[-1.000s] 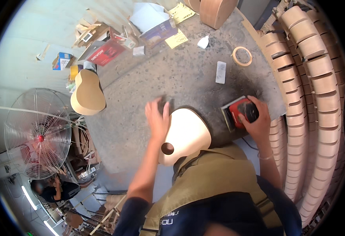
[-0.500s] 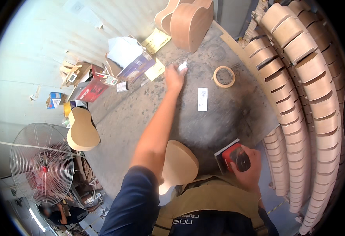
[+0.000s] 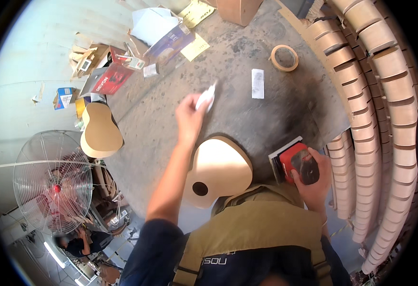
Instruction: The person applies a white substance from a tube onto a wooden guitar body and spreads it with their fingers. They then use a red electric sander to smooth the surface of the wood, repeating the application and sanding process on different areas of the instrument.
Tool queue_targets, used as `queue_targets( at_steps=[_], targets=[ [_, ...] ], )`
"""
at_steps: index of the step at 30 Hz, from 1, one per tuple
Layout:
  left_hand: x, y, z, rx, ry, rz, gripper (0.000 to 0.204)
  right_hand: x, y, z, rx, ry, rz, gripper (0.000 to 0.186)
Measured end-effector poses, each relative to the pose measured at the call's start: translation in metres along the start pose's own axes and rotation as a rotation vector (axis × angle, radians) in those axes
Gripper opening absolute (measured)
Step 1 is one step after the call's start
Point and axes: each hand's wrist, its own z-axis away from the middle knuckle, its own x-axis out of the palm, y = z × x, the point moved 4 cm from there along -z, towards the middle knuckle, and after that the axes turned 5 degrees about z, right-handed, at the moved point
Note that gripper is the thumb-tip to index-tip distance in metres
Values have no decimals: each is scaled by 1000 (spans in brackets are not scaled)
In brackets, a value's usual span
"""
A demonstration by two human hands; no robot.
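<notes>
In my left hand (image 3: 188, 119) is a small white squeeze bottle (image 3: 205, 99) with a pointed nozzle, held closed in the fingers above the grey worktable (image 3: 156, 114). Close to my body, at the bench's near edge, lies a pale wooden guitar body (image 3: 225, 164) with a round dark sound hole; my left forearm covers part of its left side. On the right, my right hand (image 3: 316, 186) is wrapped round a red and black power sander (image 3: 294, 159), whose flat pad is tipped up on edge and faces left. A white rectangular slip (image 3: 258, 84) lies beyond the guitar body.
A tan tape roll (image 3: 284, 58) lies far right. Boxes, including a red one (image 3: 111, 76), and yellow papers (image 3: 194, 46) stand along the wall. Another guitar body (image 3: 99, 131) is at left, above a caged fan (image 3: 54, 183). Stacked curved wood pieces (image 3: 392, 100) line the right.
My left hand has lifted the white bottle off the far part of the bench and drawn it back toward me. More of the near guitar body shows. The sander stays in my right hand.
</notes>
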Motion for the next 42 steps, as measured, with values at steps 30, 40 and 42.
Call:
queue_targets(
  at_steps=[30,40,42],
  targets=[
    [-28,2,164,50,33,-358,17,16,-40,27,-94,-14,39,76],
    [-41,-2,159,170,117,-431,17,18,-46,27,-133,-3,52,75],
    [-38,0,159,231,103,-447,16,19,-50,24,-146,-9,35,74]
  ],
)
